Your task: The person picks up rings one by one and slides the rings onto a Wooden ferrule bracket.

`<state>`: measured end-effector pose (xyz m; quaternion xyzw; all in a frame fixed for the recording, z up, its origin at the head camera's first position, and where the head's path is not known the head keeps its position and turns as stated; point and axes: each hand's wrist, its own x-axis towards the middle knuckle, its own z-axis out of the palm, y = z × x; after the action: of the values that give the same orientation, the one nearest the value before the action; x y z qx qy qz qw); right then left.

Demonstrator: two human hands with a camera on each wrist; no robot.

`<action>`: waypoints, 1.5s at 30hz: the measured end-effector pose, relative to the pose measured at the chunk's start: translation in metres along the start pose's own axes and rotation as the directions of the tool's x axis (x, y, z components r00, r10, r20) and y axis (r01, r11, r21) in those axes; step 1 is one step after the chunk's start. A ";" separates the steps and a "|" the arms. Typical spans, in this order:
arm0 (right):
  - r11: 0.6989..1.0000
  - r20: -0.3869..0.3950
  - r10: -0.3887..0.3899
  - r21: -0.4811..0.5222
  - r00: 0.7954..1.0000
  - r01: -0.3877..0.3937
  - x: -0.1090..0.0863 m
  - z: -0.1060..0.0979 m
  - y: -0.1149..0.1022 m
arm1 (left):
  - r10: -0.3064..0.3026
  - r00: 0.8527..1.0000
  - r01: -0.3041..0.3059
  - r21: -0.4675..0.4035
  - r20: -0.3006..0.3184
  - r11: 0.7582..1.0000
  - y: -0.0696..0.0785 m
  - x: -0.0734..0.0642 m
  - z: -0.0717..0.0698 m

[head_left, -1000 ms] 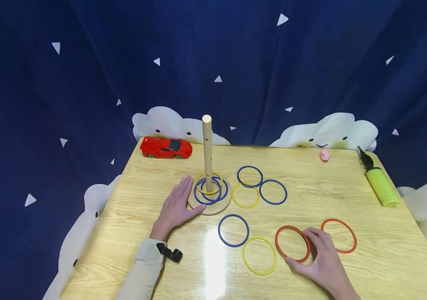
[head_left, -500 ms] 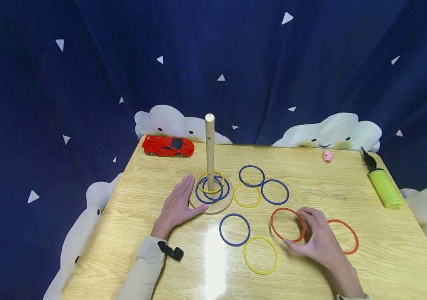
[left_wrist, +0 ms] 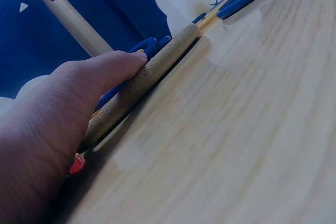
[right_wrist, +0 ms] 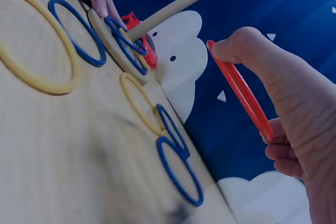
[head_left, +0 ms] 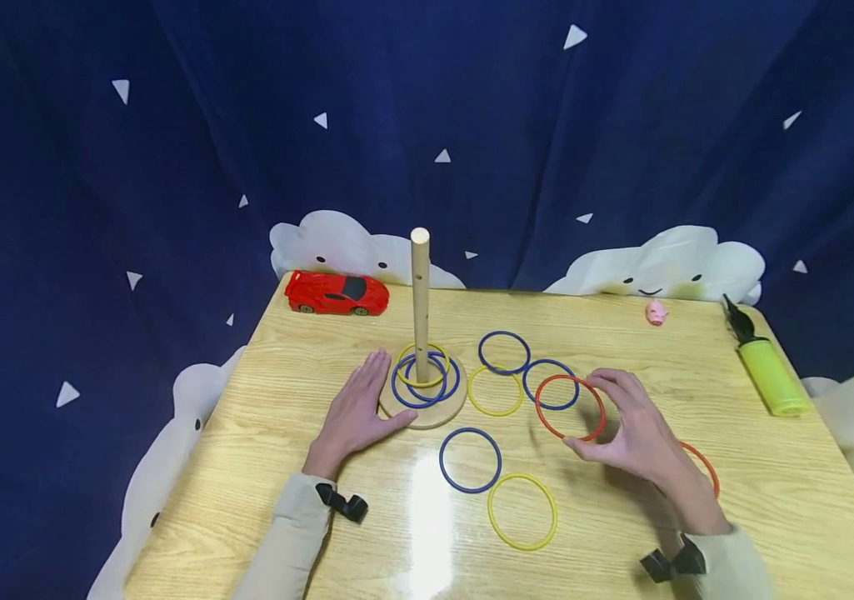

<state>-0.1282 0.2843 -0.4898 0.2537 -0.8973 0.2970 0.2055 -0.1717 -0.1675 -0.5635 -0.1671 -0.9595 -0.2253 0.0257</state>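
Note:
My right hand (head_left: pixel 627 425) pinches a red ring (head_left: pixel 541 410) between thumb and fingers and holds it above the table; the right wrist view shows the ring (right_wrist: pixel 239 90) edge-on. My left hand (head_left: pixel 355 412) rests beside the round wooden base (head_left: pixel 419 420) with its fingers straight along the left side. In the left wrist view the thumb (left_wrist: pixel 121 66) lies on the rim of the base. An upright wooden peg (head_left: pixel 421 308) rises from this base. Blue rings and a yellow ring (head_left: pixel 447 357) lie around the foot of the peg.
Blue rings (head_left: pixel 500 460) and yellow rings (head_left: pixel 555 508) lie on the table, some overlapping. Another red ring (head_left: pixel 707 463) is partly behind the right wrist. At the back are a red toy car (head_left: pixel 338 293), a pink pig figure (head_left: pixel 656 313) and a yellow-green pump (head_left: pixel 774 379).
My right hand has lifted the red ring off the table and carried it away from me, slightly left, towards the blue rings. The left hand stays at the base.

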 end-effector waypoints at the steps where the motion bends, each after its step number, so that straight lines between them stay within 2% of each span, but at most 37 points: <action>1: 1.000 0.003 -0.011 0.000 1.000 0.011 0.005 -0.001 -0.001 | 0.000 1.000 0.000 0.000 0.001 1.000 0.000 0.000 0.000; 11: 0.985 -0.023 -0.153 0.074 0.988 0.155 0.070 -0.019 -0.019 | -0.004 1.000 0.004 0.013 0.012 1.000 -0.002 -0.004 0.005; 15: 0.977 0.000 -0.196 0.085 0.981 0.195 0.097 -0.026 -0.033 | -0.007 1.000 0.007 0.011 0.016 1.000 -0.001 -0.006 0.007; 18: 0.966 0.010 -0.237 0.108 0.971 0.235 0.114 -0.030 -0.041 | -0.004 1.000 0.004 0.009 0.012 1.000 -0.001 -0.005 0.007; 26: 0.928 -0.042 -0.331 0.167 0.943 0.333 0.165 -0.044 -0.068 | 0.015 1.000 -0.015 0.008 -0.011 1.000 -0.001 0.001 0.005; 31: 0.898 -0.079 -0.395 0.178 0.915 0.403 0.196 -0.049 -0.090 | -0.006 1.000 0.006 0.009 -0.007 1.000 -0.003 -0.002 0.003; 36: 0.870 -0.119 -0.440 0.187 0.890 0.456 0.218 -0.053 -0.107 | -0.013 1.000 0.013 0.006 0.000 1.000 -0.003 -0.003 0.002; 45: 0.855 -0.113 -0.488 0.137 0.866 0.500 0.244 -0.052 -0.122 | 0.001 1.000 -0.001 -0.001 -0.007 1.000 0.000 0.000 0.001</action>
<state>-0.2384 0.1510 -0.2720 0.4801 -0.7667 0.3155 0.2867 -0.1720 -0.1672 -0.5643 -0.1669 -0.9591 -0.2265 0.0293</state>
